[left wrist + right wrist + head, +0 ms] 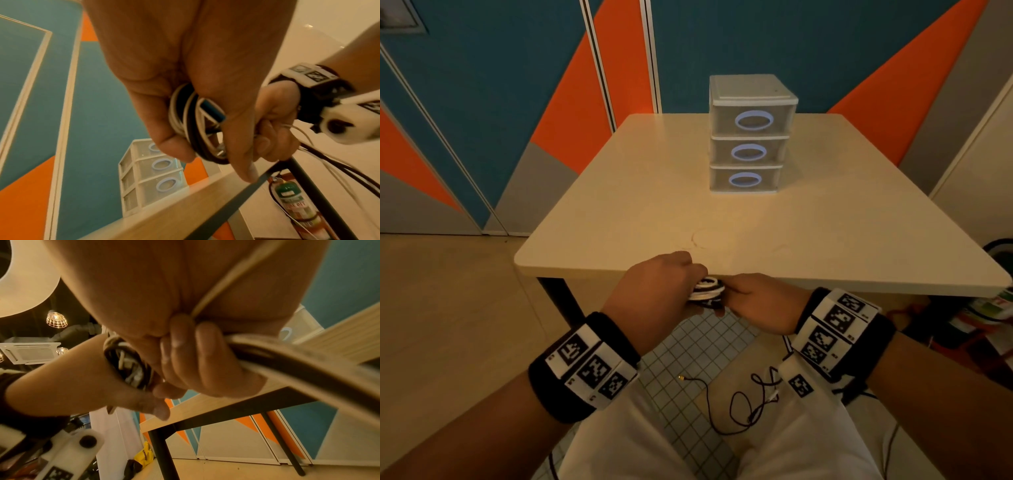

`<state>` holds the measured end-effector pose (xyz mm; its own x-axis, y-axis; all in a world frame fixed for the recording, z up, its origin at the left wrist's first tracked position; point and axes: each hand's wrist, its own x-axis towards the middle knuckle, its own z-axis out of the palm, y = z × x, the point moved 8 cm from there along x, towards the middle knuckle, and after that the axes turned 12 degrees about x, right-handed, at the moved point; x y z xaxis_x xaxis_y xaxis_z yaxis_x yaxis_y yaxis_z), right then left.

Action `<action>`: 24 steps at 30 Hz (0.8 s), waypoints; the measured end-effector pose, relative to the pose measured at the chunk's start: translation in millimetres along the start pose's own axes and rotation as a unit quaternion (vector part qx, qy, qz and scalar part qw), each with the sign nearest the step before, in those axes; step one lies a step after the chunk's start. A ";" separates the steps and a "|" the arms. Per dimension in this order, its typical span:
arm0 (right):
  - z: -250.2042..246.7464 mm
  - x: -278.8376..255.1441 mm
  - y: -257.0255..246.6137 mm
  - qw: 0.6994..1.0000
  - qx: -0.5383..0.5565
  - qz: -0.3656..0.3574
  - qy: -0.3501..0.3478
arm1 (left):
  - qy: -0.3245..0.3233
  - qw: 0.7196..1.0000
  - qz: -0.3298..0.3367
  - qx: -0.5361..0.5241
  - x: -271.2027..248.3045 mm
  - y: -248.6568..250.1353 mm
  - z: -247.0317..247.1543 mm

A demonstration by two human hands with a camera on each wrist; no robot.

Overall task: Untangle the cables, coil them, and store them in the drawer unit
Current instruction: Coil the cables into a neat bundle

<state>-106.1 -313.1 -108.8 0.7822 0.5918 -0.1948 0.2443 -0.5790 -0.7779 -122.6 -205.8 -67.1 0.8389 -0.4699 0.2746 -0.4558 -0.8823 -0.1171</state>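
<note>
A small coil of black and white cables hangs just in front of the table's near edge. My left hand grips the coil from the left with curled fingers. My right hand grips the cable strands beside the coil from the right. Loose black and white cable trails from my right hand down over my lap. The white drawer unit, with three drawers all closed, stands at the middle back of the table.
The beige table has a rounded near-left corner and black legs. Blue, orange and grey wall panels stand behind it. A green canister and clutter lie on the floor at the right. Tiled floor shows between my knees.
</note>
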 end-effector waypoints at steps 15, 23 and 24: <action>3.9 -6.3 -6.8 0.988 0.115 0.045 -0.098 | -0.204 0.971 -0.020 0.120 -5.5 11.1 17.8; 26.7 2.6 -16.8 0.963 0.001 0.170 -0.207 | -0.246 0.959 0.020 0.141 -8.3 36.0 22.1; 30.6 3.3 -14.4 0.960 -0.017 0.186 -0.208 | -0.255 0.958 0.021 0.133 -10.6 37.9 24.9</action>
<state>-124.6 -285.7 -116.5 0.5238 0.5088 -0.6832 0.0154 -0.8076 -0.5896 -141.3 -234.9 -98.2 0.8885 -0.3978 -0.2287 -0.4575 -0.8063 -0.3748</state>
